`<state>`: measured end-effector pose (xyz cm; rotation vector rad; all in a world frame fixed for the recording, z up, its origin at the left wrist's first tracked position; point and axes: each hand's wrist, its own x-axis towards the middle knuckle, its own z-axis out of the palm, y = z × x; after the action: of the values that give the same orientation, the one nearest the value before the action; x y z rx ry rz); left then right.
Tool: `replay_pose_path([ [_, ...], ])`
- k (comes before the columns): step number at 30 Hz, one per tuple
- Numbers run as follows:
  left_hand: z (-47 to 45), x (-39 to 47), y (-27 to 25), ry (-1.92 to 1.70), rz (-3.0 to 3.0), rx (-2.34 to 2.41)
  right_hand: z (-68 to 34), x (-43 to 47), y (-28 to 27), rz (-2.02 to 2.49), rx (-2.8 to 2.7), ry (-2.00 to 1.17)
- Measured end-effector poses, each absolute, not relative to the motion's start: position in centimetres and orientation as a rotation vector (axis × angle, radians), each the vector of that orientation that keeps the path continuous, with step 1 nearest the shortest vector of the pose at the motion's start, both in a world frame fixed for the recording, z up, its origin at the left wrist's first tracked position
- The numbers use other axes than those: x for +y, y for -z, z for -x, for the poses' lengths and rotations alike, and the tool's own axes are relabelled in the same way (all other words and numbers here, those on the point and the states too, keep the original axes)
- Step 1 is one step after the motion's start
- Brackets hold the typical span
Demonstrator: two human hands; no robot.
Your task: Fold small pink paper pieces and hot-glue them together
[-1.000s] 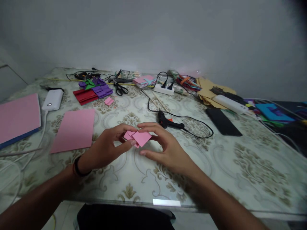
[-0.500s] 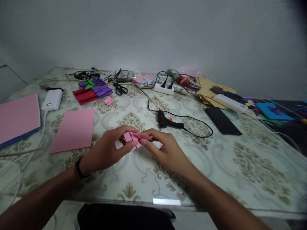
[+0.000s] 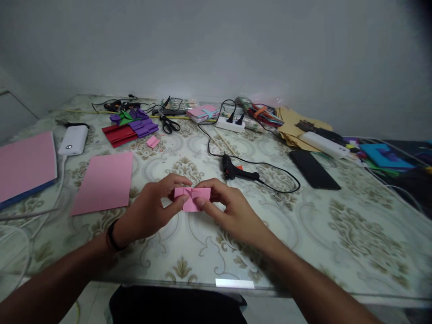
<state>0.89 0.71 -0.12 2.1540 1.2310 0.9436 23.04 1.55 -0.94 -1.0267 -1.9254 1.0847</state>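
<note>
Between my two hands is a small folded piece of pink paper [image 3: 191, 206], creased into flaps and held just above the table. My left hand [image 3: 158, 202] pinches its left end, thumb on the near face and fingers behind. On the right end, my right hand [image 3: 229, 204] grips it the same way, its thumb near the middle fold. The fingertips behind the paper are partly hidden. To the left of my left hand lies a flat pink sheet [image 3: 104, 184]. A black glue gun [image 3: 238, 170] rests on its side beyond my right hand.
Around the table [image 3: 337, 252] lie a white power bank [image 3: 74, 139], a pink paper stack [image 3: 27, 166], black scissors [image 3: 168, 125], red folded paper [image 3: 118, 136], purple folded paper [image 3: 145, 128], a white power strip [image 3: 230, 125], a black phone [image 3: 313, 170] and brown envelopes [image 3: 286, 130]. The glue gun's cord loops rightward.
The flap that stuck up at the right of the pink paper is now folded down, and the piece looks flatter and wider. Both hands stay in nearly the same place.
</note>
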Motion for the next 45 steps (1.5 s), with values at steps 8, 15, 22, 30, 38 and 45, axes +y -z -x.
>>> replay_pose_path([
  [8,-0.8,0.2,0.9,-1.055,-2.381,1.176,-23.1,1.8,1.3,1.093,-1.882,-1.233],
  [15,-0.9,0.0,-0.1,-1.056,-2.402,0.835,-23.0,1.9,1.3,1.133,-1.709,-1.417],
  [22,-0.9,0.4,0.3,-1.008,-2.506,0.860,-23.2,2.3,1.4,1.102,-1.623,-1.526],
  [30,-0.5,0.3,0.4,-1.051,-2.515,1.004,-23.1,2.2,1.3,0.956,-1.530,-1.521],
  [38,-0.8,0.5,0.4,-1.153,-2.450,1.161,-23.0,2.1,1.7,0.870,-1.451,-1.536],
  [45,-0.7,0.4,0.2,-1.112,-2.281,1.272,-22.9,2.0,1.8,0.918,-1.533,-1.431],
])
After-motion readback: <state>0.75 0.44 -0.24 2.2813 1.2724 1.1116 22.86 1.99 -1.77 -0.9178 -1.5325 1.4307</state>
